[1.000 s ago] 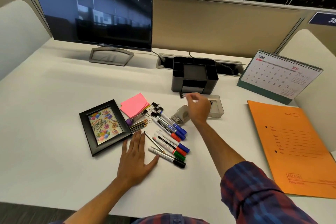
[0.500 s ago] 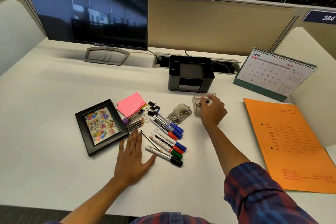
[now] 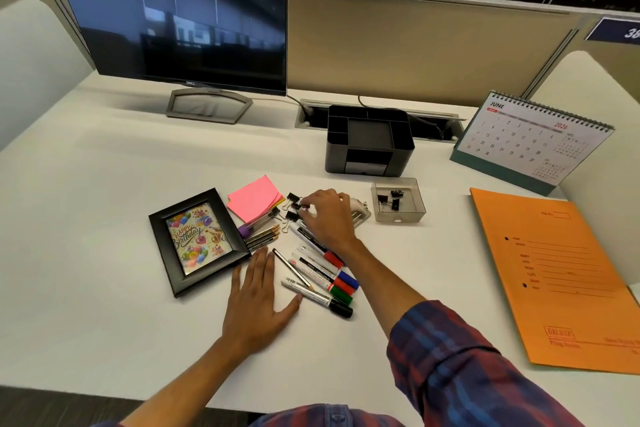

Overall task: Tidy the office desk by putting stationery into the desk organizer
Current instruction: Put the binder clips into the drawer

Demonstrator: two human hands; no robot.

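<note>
Right hand (image 3: pixel 325 215) back from clear tray (image 3: pixel 398 218) to loose binder clips (image 3: pixel 292 206), grip pinching one. Left hand (image 3: pixel 256 302) flat on desk (image 3: pixel 104 253). Markers (image 3: pixel 322 274), pencils (image 3: pixel 263 236) remain; organizer (image 3: pixel 370 142) looks empty.

Desk surface (image 3: pixel 86 253): white. Desk organizer (image 3: pixel 370 142): black. Sticky notes (image 3: pixel 254 198), centre frame: pink. Picture frame (image 3: pixel 162 218): black border, multicoloured balloon print. Folder (image 3: pixel 561 281), right edge: orange. Marker caps (image 3: pixel 341 284): red, blue, green, black. Calendar (image 3: pixel 530 139), upper right: white page, teal base. Sleeve (image 3: pixel 467 374), lower right: blue-and-red plaid.
</note>
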